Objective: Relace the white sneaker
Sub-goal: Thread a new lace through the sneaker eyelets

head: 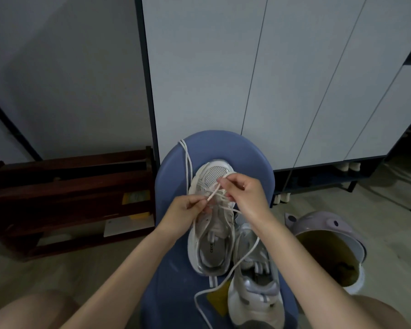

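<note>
i see the sneaker on the stool, a second shoe right of it. my hands meet over its laces. a bin sits right, a rack left.

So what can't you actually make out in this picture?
All in the head view:
- Eyelets of the white sneaker: covered by the left hand and right hand.
- Second sneaker: toe cut off by the bottom edge.
- Lace: far end runs out of the frame.
- Bin contents: too dark.
</note>
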